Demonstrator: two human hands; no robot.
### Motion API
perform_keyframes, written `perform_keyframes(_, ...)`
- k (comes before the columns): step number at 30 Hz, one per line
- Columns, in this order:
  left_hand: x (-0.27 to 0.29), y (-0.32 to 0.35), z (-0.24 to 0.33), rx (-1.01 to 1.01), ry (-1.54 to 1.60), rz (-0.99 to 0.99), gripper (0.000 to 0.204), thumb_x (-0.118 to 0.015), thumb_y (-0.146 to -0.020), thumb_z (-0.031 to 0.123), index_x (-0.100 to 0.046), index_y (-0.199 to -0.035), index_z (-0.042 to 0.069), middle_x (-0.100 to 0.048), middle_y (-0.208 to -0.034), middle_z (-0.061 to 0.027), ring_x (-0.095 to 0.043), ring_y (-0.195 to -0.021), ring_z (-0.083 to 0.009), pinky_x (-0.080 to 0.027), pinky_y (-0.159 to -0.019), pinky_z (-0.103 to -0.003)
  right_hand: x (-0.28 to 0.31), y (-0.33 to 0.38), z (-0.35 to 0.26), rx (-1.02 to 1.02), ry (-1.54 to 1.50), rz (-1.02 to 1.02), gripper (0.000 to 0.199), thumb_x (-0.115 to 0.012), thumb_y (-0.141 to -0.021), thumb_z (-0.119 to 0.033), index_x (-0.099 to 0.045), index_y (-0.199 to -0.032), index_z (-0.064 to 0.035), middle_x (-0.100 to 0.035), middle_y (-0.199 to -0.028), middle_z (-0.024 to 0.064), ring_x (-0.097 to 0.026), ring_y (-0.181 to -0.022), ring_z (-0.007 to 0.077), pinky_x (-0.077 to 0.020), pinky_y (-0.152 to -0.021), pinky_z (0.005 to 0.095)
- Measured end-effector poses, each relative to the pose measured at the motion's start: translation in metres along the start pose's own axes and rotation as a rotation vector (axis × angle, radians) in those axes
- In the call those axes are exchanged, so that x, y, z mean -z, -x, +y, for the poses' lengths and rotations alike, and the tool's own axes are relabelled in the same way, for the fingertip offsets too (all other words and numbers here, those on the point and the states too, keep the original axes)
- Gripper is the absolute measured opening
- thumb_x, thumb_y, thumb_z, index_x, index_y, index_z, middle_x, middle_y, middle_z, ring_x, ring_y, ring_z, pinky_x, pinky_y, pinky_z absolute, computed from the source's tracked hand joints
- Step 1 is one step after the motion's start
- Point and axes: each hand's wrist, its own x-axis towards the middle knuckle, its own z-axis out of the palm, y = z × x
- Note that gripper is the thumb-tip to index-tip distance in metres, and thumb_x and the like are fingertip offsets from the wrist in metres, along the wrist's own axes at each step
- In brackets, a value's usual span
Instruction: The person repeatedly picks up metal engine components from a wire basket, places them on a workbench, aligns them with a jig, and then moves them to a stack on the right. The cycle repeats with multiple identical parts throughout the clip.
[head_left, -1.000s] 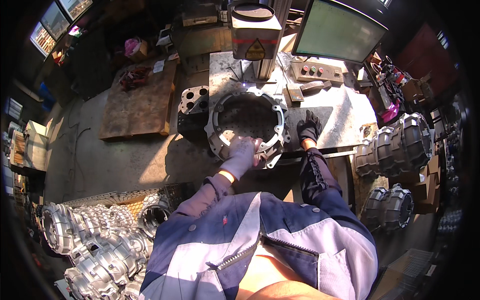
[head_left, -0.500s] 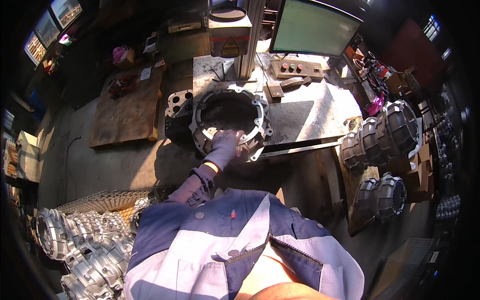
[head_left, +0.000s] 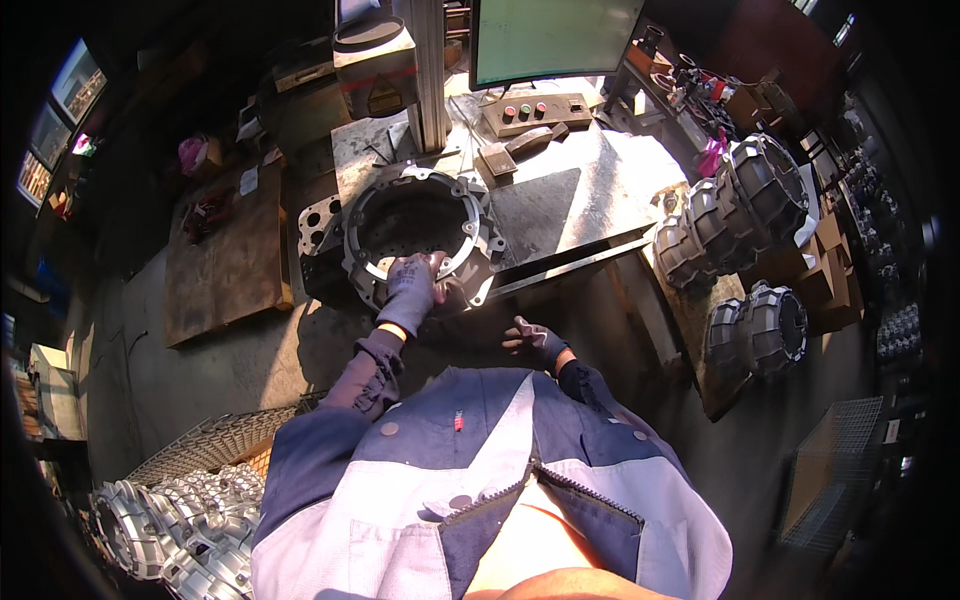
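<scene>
1. Workshop tabletop (head_left: 632, 165), sunlit at right; I find the grey metal housing (head_left: 482, 242) at its near left, wide bore facing up.
2. Left hand (head_left: 412, 285), gloved, grasps the housing's near rim; right hand (head_left: 536, 341), fingers loosely spread, holds nothing I can see.
3. I judge the housing heavy and stiff, perhaps slick if oily; best held two-handed at opposite rim sides.
4. Labels: warning triangle (head_left: 385, 98) on the machine head (head_left: 372, 68), far left; glove print (head_left: 406, 272) illegible to me.

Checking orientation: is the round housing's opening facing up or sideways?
Up: seen from above, the housing shows its round mouth and hollow inside; the left hand is on the near side.
</scene>
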Motion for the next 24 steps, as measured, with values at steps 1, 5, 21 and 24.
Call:
perform_keyframes(1,-0.002,0.0,-0.002,-0.007,0.04,0.002,0.053,-0.079,-0.068,0.026,-0.061,-0.117,0.02,-0.07,-0.106,-0.0103,-0.066,-0.104,-0.0279,-0.049,-0.088,-0.04,-0.014,-0.013,-0.004,-0.039,-0.195,-0.052,0.057,-0.048,-0.098,-0.047,-0.048,-0.133,-0.0032,-0.065,-0.118,0.0163,-0.064,-0.103,0.0306,-0.0518,-0.087,0.0401)
perform_keyframes(5,-0.006,-0.003,-0.005,-0.036,-0.01,0.058,0.054,-0.081,-0.063,0.023,-0.063,-0.114,0.019,-0.071,-0.1,-0.0105,-0.067,-0.1,-0.0305,-0.051,-0.083,-0.042,-0.049,-0.047,-0.003,0.188,0.062,-0.373,0.034,-0.054,-0.096,-0.022,-0.053,-0.129,-0.0145,-0.064,-0.12,0.0103,-0.062,-0.108,0.0236,-0.0513,-0.089,0.0353)
perform_keyframes(21,-0.005,-0.001,-0.002,-0.058,-0.035,0.07,0.058,-0.081,-0.067,0.03,-0.062,-0.12,0.018,-0.071,-0.1,-0.0117,-0.068,-0.097,-0.0287,-0.053,-0.082,-0.041,-0.102,-0.05,-0.019,0.064,-0.392,0.028,0.02,-0.055,-0.1,-0.028,-0.066,-0.097,-0.0113,-0.067,-0.085,0.0003,-0.065,-0.069,0.0124,-0.0559,-0.061,0.0291)
perform_keyframes(24,0.001,0.001,0.0,-0.067,-0.009,0.037,0.055,-0.082,-0.066,0.032,-0.061,-0.114,0.015,-0.07,-0.101,-0.0117,-0.068,-0.098,-0.0284,-0.052,-0.082,-0.04,-0.111,-0.041,-0.028,0.05,-0.439,0.13,0.019,-0.053,-0.099,-0.022,-0.065,-0.1,-0.0076,-0.068,-0.092,0.0059,-0.066,-0.078,0.016,-0.0566,-0.071,0.0308)
